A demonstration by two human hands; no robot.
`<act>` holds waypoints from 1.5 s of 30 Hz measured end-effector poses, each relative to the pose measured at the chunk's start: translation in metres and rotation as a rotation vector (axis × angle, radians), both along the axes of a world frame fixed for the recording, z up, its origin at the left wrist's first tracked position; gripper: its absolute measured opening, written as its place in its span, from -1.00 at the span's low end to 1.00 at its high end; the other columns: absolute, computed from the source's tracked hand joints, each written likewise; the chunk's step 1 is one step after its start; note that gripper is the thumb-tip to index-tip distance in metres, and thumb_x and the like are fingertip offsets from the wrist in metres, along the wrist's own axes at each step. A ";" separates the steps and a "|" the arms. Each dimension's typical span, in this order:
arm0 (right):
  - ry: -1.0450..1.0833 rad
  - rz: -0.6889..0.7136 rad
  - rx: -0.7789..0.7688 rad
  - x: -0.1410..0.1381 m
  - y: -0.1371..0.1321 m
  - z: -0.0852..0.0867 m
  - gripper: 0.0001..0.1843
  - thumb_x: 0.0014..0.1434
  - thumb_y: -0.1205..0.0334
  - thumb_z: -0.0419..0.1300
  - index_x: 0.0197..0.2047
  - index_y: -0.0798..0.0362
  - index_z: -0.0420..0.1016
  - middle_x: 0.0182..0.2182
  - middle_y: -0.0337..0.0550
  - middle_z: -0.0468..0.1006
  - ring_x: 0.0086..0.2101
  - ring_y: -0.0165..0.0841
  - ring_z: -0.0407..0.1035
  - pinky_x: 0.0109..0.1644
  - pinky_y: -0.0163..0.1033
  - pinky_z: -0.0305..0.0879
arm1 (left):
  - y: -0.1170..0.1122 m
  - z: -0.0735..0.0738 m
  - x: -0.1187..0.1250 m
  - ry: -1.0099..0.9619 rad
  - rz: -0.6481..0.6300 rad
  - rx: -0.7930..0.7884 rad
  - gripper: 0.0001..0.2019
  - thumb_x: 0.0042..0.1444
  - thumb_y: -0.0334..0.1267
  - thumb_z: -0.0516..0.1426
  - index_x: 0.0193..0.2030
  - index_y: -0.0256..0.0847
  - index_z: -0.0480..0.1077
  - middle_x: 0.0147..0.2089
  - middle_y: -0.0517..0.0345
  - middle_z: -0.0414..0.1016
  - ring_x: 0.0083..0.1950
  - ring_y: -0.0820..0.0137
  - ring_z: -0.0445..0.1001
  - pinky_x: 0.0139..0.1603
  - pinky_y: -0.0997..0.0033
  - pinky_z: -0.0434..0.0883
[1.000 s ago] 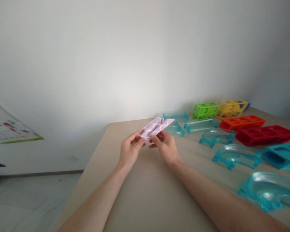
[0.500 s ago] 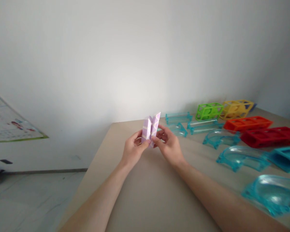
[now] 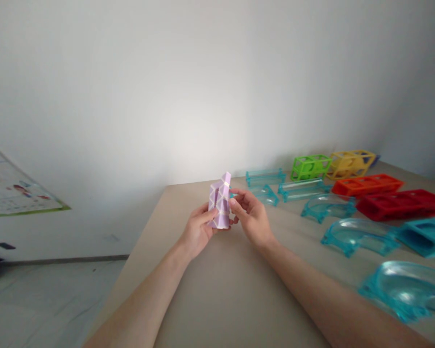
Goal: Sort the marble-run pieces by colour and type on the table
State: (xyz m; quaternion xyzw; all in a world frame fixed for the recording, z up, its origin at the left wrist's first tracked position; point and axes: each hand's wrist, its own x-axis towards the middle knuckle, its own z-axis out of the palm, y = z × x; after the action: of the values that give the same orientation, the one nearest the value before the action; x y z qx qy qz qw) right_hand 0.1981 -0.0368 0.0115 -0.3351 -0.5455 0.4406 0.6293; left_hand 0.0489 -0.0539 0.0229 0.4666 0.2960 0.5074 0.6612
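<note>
A lilac folding puzzle (image 3: 220, 203) made of triangular segments with white seams stands almost upright above the beige table (image 3: 217, 299). My left hand (image 3: 195, 229) grips its lower left side, thumb on the front face. My right hand (image 3: 252, 217) pinches its right edge with thumb and fingertips. Both hands are closed on it, over the table's far-middle part.
To the right lie several clear turquoise curved and straight track pieces (image 3: 355, 237). Behind them stand a green frame block (image 3: 309, 166), a yellow one (image 3: 351, 163), an orange tray (image 3: 366, 184), a red tray (image 3: 400, 204) and a teal tray (image 3: 427, 234). A white wall is close behind; the table's left edge drops to the floor.
The puzzle has been turned from lying flat and pointing right to standing nearly upright. Both hands kept hold and shifted slightly along with it.
</note>
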 end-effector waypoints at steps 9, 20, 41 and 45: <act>-0.085 -0.005 0.013 0.004 -0.001 0.001 -0.67 0.07 0.06 0.27 -0.17 0.13 0.52 -0.41 -0.17 0.48 -0.43 -0.38 0.31 -0.49 -0.35 0.25 | -0.003 -0.005 0.006 0.608 0.280 0.355 -0.59 0.10 -0.24 0.19 0.11 -0.21 0.36 -0.05 0.07 0.54 -0.06 0.26 0.50 -0.05 0.31 0.40; -0.125 0.022 0.036 0.004 -0.005 0.007 -0.67 0.03 0.01 0.34 -0.27 0.10 0.49 -0.44 -0.19 0.48 -0.46 -0.37 0.33 -0.47 -0.32 0.31 | -0.008 -0.002 0.002 0.842 0.348 0.649 -0.44 0.11 -0.37 0.12 0.28 -0.14 0.19 0.18 -0.01 0.44 0.15 0.20 0.43 0.18 0.22 0.31; -0.443 -0.136 0.317 0.012 -0.006 0.012 -0.78 0.18 0.10 0.23 -0.16 0.03 0.51 -0.31 -0.12 0.50 -0.35 -0.31 0.37 -0.23 -0.22 0.37 | -0.011 -0.001 0.005 0.837 0.403 0.585 -0.45 0.14 -0.27 0.15 0.29 -0.18 0.20 0.13 -0.06 0.46 0.08 0.17 0.45 0.13 0.18 0.32; -0.318 -0.133 0.219 0.008 -0.006 0.006 -0.76 0.20 0.07 0.20 -0.15 0.04 0.51 -0.29 -0.10 0.53 -0.33 -0.30 0.42 -0.25 -0.23 0.42 | -0.006 -0.008 0.003 0.892 0.514 0.605 -0.32 0.09 -0.20 0.21 0.35 -0.22 0.13 0.17 -0.18 0.39 0.17 0.07 0.38 0.21 0.08 0.25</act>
State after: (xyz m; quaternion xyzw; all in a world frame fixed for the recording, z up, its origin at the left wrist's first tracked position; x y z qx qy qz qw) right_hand 0.2060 -0.0432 0.0178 -0.3651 -0.6593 0.2778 0.5956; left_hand 0.0519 -0.0602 0.0148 0.7159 0.4906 0.4680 0.1669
